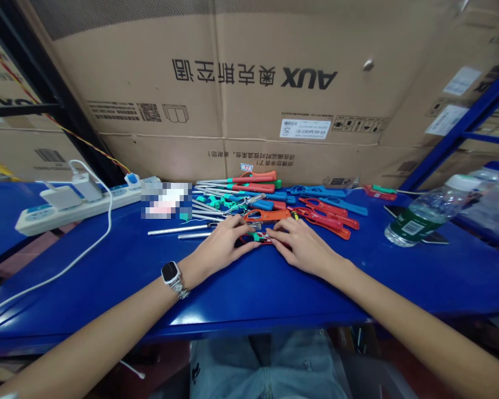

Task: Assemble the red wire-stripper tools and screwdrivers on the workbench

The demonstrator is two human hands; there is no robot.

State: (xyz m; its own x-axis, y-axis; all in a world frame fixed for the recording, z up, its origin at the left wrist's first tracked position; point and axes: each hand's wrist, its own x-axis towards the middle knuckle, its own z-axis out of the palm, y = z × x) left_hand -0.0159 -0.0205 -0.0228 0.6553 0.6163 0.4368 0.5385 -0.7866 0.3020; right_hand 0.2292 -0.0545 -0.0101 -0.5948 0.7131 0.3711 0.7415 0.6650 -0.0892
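Note:
My left hand [222, 244] and my right hand [305, 246] meet at the middle of the blue table, fingers closed. Between their fingertips lies a small red lighter handle half with a green piece [255, 236] in it, mostly covered by the fingers. Just beyond my hands are long metal lighter tubes [178, 228] and loose green pieces [212, 202]. An orange handle half [268, 215] rests right behind my fingers. Red handle halves [328, 216] lie by my right hand, with blue ones [320, 192] farther back. Red lighters with metal necks [253, 177] are stacked at the rear.
A white power strip [83, 205] with plugs and a trailing white cable [87, 249] sits at left. At right, a plastic bottle [424, 216] stands near a dark flat phone-like object [436, 239]. A large cardboard sheet [249, 105] walls off the back.

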